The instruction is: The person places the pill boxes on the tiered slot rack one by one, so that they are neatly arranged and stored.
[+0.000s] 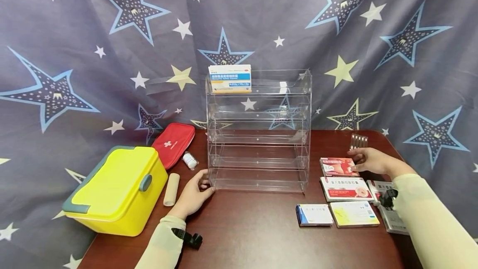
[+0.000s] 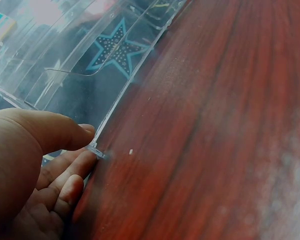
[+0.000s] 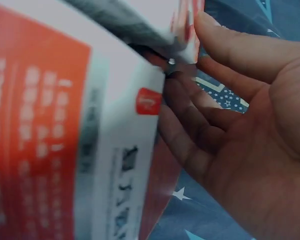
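My left hand (image 1: 195, 192) pinches the lower left front corner of a clear tiered display rack (image 1: 257, 186). In the left wrist view the thumb (image 2: 65, 131) lies over the rack's edge, with the other fingers curled below it. At the table's right side my right hand (image 1: 375, 162) holds the right end of a red-and-white medicine box (image 1: 337, 167). In the right wrist view its thumb is at the box's edge and its fingers reach beneath; that view is blurred. A white, blue and yellow medicine box (image 1: 230, 79) stands on the rack's top tier, at the left.
Below the red box lie a white-and-red box (image 1: 346, 189), a yellow-and-white box (image 1: 354, 214), a blue-and-white box (image 1: 315, 215) and others. A strip of ampoules (image 1: 359, 141) is behind. To the left are a yellow case (image 1: 115, 186), red pouch (image 1: 173, 144), white roll (image 1: 190, 160) and beige bandage roll (image 1: 171, 189).
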Demonstrator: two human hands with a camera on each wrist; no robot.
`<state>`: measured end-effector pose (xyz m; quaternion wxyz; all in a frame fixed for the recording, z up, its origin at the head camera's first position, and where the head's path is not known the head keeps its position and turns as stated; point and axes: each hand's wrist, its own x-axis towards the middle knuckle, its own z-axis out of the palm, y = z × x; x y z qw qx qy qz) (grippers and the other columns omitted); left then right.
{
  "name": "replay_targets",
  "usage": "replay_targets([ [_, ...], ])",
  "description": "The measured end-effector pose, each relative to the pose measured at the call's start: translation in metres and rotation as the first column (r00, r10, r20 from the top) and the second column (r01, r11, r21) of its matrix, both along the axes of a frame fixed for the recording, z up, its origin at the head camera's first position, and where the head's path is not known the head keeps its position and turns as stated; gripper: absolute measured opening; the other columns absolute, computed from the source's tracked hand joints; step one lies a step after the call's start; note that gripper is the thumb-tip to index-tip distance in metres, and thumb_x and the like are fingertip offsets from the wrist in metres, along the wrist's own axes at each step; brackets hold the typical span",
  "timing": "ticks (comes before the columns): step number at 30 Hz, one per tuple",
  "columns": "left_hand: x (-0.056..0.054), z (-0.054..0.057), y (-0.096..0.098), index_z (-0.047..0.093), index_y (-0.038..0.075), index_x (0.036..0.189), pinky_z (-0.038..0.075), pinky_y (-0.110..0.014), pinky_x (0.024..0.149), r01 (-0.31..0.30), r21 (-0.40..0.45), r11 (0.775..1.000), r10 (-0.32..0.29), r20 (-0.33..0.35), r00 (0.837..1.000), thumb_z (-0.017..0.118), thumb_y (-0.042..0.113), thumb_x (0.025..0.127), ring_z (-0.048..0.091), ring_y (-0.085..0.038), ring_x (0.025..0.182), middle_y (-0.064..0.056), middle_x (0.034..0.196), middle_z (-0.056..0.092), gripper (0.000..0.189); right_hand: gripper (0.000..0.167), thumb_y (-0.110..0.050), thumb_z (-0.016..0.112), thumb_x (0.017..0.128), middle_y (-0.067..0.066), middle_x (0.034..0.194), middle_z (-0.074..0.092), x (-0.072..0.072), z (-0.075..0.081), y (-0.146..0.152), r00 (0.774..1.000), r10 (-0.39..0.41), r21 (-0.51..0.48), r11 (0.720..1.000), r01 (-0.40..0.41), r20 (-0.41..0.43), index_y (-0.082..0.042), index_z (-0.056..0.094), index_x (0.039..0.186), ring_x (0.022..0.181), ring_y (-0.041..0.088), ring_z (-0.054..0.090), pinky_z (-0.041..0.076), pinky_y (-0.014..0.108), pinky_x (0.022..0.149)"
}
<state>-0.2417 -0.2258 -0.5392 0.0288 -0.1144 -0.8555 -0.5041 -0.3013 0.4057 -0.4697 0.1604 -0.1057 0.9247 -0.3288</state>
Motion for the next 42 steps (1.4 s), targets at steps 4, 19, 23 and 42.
replay_targets([
  [4, 0.000, -0.001, 0.001, 0.057, 0.005, 0.144, 0.053, -0.044, 0.095, -0.013, 0.015, 1.000, 0.013, 0.005, 1.000, 0.080, 0.000, 0.090, 0.065, -0.026, 0.111, -0.014, 0.125, 0.068, 0.059, 0.058, -0.012, 0.083, 0.091, 0.025, 0.119, 0.064, -0.001, -0.004, 0.001, 1.000, -0.018, 0.030, 0.999, 0.018, -0.008, 0.011, 0.058, 0.137, 0.103, 0.033, 0.064, 0.058, 0.047, 0.084],
  [19, 0.001, 0.000, 0.000, 0.058, 0.006, 0.142, 0.054, -0.041, 0.094, -0.012, 0.015, 1.000, 0.012, 0.009, 1.000, 0.080, 0.000, 0.089, 0.065, -0.024, 0.109, -0.012, 0.120, 0.070, 0.058, 0.042, -0.007, 0.085, 0.088, 0.017, 0.107, 0.069, 0.004, -0.010, 0.006, 0.989, -0.062, -0.052, 0.997, 0.055, -0.137, 0.002, 0.059, 0.120, 0.092, 0.028, 0.064, 0.057, 0.037, 0.070],
  [23, 0.000, 0.000, -0.001, 0.058, 0.006, 0.142, 0.054, -0.040, 0.093, -0.008, 0.019, 1.000, 0.008, 0.003, 1.000, 0.081, 0.000, 0.089, 0.065, -0.024, 0.108, -0.011, 0.119, 0.070, 0.058, 0.033, -0.004, 0.079, 0.091, 0.016, 0.103, 0.069, 0.007, -0.005, 0.007, 0.984, -0.097, -0.075, 0.993, 0.086, -0.148, 0.001, 0.060, 0.118, 0.085, 0.027, 0.064, 0.057, 0.040, 0.065],
  [42, 0.001, 0.000, 0.000, 0.058, 0.007, 0.141, 0.055, -0.036, 0.092, -0.038, -0.004, 0.999, 0.038, -0.003, 0.999, 0.081, -0.001, 0.088, 0.067, -0.021, 0.106, -0.009, 0.117, 0.071, 0.059, 0.024, -0.004, 0.077, 0.094, -0.024, 0.087, 0.069, 0.029, 0.129, 0.001, 0.734, -0.463, -0.462, 0.857, 0.228, -0.496, -0.004, 0.064, 0.115, 0.066, -0.001, 0.069, 0.055, 0.017, 0.058],
])
